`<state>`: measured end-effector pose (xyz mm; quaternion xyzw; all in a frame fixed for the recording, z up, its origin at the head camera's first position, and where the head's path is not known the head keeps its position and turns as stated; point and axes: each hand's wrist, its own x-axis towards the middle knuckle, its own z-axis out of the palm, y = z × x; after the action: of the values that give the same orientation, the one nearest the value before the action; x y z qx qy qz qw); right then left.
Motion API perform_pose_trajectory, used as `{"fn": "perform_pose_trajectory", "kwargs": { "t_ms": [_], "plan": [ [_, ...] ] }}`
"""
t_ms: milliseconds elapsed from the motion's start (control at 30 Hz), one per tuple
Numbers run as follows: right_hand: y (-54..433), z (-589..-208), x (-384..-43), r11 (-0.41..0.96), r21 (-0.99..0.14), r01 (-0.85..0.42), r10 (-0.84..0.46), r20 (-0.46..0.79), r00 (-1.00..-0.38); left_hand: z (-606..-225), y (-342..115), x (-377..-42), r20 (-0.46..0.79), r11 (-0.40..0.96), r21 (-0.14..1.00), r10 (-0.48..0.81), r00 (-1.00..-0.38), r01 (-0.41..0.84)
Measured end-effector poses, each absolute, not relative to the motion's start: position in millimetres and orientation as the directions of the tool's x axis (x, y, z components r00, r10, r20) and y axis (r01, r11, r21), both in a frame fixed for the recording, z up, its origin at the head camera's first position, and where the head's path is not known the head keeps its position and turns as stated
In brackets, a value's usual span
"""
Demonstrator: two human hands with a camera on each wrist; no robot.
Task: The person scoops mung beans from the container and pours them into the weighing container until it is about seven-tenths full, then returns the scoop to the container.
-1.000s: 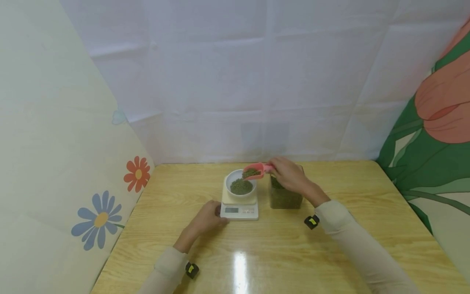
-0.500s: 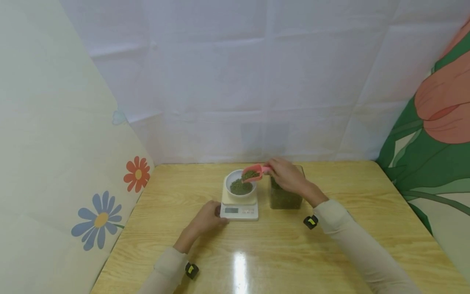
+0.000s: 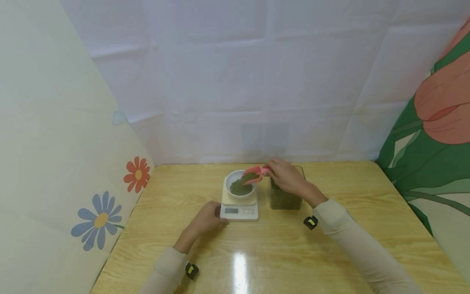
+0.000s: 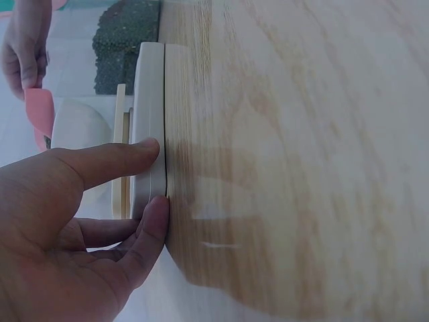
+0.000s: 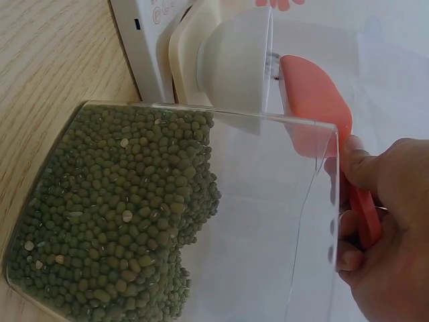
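Note:
My right hand (image 3: pixel 284 175) grips the handle of a pink-red scoop (image 5: pixel 312 100) loaded with green mung beans. The scoop is tilted over the right rim of a white bowl (image 3: pixel 229 181), and beans run from its lip down to the heap of mung beans (image 3: pixel 239 189) inside. That bowl sits on the cream platform of a white digital kitchen scale (image 3: pixel 239 212). At the scale's front left corner, my left hand (image 3: pixel 205 218) holds its edge, thumb on the side facing me and fingers curled at the left side.
Just right of the scale stands a clear square container (image 5: pixel 268 174) partly filled with mung beans (image 5: pixel 114 201), below my right forearm. The wooden table (image 3: pixel 286 253) ends at a white cloth backdrop (image 3: pixel 213 81). Flower-printed panels (image 3: pixel 47 163) flank both sides.
The scoop has lowered slightly and tipped further toward the bowl, and its beans now merge with the heap. The left hand and scale have stayed put.

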<state>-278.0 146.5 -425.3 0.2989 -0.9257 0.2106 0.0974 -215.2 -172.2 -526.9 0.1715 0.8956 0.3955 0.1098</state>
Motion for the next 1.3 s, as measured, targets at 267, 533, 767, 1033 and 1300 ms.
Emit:
{"fn": "perform_pose_trajectory", "kwargs": {
  "t_ms": [267,533,767,1033,1300],
  "plan": [
    [146.4,-426.0,-278.9,0.727,-0.327,-0.604,-0.52,0.312,-0.795,-527.3,-171.8,-214.9,-0.063,0.631,0.746,0.386,-0.92,0.214],
    [146.4,-422.7,-278.7,0.727,-0.316,-0.609,-0.528,0.309,-0.791,-526.8,-171.6,-214.8,-0.065,0.625,0.753,0.384,-0.921,0.208],
    [147.5,-420.9,-279.5,0.733,-0.301,-0.61,-0.531,0.307,-0.79,-525.4,-172.1,-214.8,-0.083,0.632,0.751,0.379,-0.922,0.192],
    [149.3,-419.9,-281.9,0.743,-0.264,-0.615,-0.536,0.316,-0.783,-525.8,-171.2,-215.5,-0.086,0.646,0.74,0.369,-0.926,0.189],
    [149.9,-418.5,-281.7,0.746,-0.268,-0.61,-0.534,0.305,-0.788,-525.1,-171.4,-214.3,-0.096,0.651,0.739,0.354,-0.93,0.172]
  ]
}}
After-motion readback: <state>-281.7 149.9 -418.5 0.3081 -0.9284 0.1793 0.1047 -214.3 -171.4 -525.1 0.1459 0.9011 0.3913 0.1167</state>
